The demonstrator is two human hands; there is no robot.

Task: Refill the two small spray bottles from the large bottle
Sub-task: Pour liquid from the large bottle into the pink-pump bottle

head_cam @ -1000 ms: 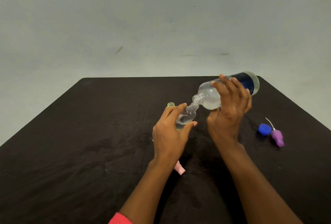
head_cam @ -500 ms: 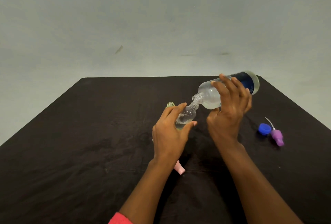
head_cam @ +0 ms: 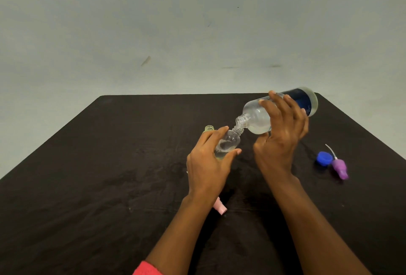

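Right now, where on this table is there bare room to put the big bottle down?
The table's whole left half is bare, left of the green bottle. The right is crowded: blue cap and purple sprayer. A pink sprayer lies under the left hand.

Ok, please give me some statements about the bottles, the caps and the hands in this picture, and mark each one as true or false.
1. The right hand holds the large bottle tilted, with its mouth at the neck of the small clear bottle. True.
2. The left hand rests flat on the table and holds nothing. False: it grips the small clear bottle.
3. The blue cap is screwed onto the large bottle. False: it lies on the table beside the purple spray head.
4. A second small bottle, open at the top, stands behind the left hand. True.
5. The small clear bottle is full to the neck. False: liquid shows only in its lower part.
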